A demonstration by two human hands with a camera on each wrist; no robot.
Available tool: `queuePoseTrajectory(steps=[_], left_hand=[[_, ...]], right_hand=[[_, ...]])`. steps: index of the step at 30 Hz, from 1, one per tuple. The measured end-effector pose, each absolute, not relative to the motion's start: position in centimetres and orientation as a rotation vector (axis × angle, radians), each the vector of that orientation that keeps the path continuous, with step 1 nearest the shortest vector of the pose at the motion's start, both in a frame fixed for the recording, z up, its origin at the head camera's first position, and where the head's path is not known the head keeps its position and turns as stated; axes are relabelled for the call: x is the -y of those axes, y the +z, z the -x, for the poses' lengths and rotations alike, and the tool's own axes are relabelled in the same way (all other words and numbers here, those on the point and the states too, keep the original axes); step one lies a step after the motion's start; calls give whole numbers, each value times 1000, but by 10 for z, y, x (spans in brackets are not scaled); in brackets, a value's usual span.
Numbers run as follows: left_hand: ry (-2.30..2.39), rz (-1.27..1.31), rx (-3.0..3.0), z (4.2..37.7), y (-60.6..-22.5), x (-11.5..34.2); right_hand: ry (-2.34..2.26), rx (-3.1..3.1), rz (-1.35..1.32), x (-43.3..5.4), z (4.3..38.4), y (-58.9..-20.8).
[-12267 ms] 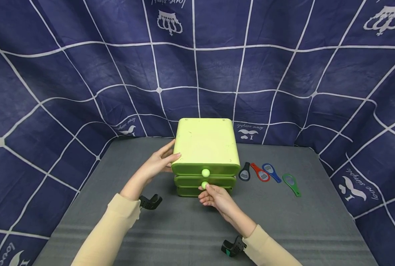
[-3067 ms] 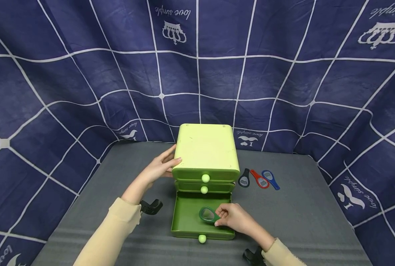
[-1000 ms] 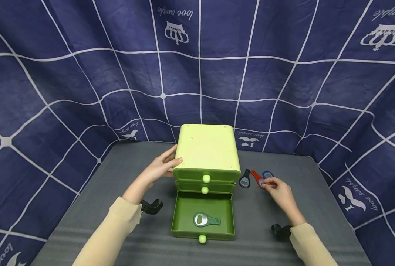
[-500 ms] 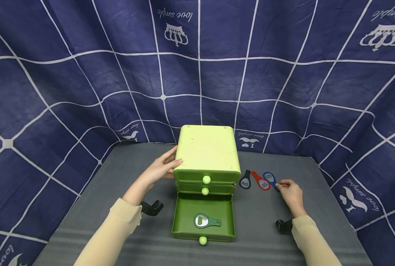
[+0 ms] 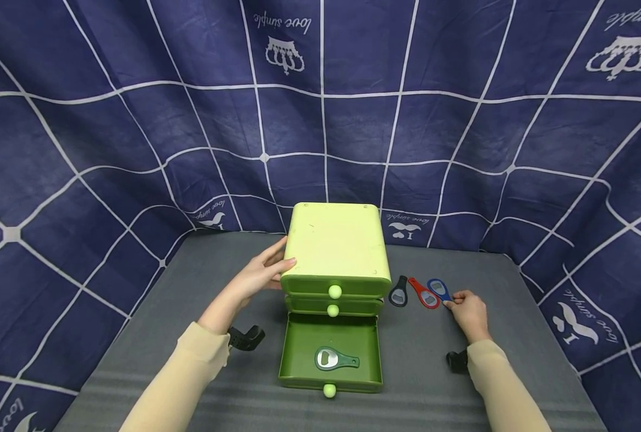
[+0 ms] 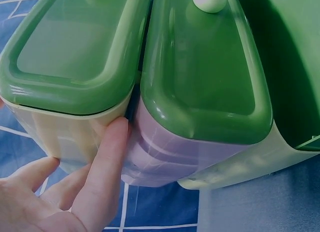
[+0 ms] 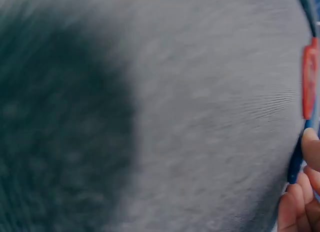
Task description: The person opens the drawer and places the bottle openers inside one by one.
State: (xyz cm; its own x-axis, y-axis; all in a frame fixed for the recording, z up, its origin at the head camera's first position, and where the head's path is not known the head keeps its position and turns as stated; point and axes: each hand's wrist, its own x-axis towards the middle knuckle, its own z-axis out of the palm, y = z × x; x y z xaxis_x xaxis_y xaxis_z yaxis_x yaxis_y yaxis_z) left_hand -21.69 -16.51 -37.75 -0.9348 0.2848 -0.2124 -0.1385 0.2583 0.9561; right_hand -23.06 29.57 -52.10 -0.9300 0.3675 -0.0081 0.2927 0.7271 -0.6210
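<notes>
My left hand [image 5: 255, 277] rests against the left side of the pale green drawer cabinet [image 5: 337, 240], fingers extended along it, thumb at the top edge. In the left wrist view a fingertip touches the cabinet's side near the gap between two drawers. On the right, my right hand [image 5: 469, 312] pinches the handle of a blue bottle opener [image 5: 448, 296] between thumb and fingers. The red bottle opener [image 5: 416, 284] lies beside the blue one, and a black bottle opener [image 5: 402, 282] lies nearer the cabinet. A green bottle opener [image 5: 347, 361] lies in the pulled-out bottom drawer [image 5: 304, 333].
Two upper drawers, with round knobs [image 5: 334, 291], are closed or nearly so. The drawer stack stands on a grey cloth-covered table [image 5: 234, 390]. A dark blue checked curtain [image 5: 353, 120] encloses the back and sides. Each wrist wears a black camera band [image 5: 246, 338].
The bottom drawer has been pulled out and the green bottle opener moved from the table into it. My right hand has gone over to the blue bottle opener and now pinches its handle.
</notes>
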Motion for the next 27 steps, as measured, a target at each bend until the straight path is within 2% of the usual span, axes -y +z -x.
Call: queuePoseTrajectory(steps=[16,27], left_hand=[[1727,-150,-2206,217,-378,166],[1728,-150,-2191,218,-379,168]], right_hand=[[1067,2869,642,-291,229,-517],[1345,2815,480,-298,210,-514]])
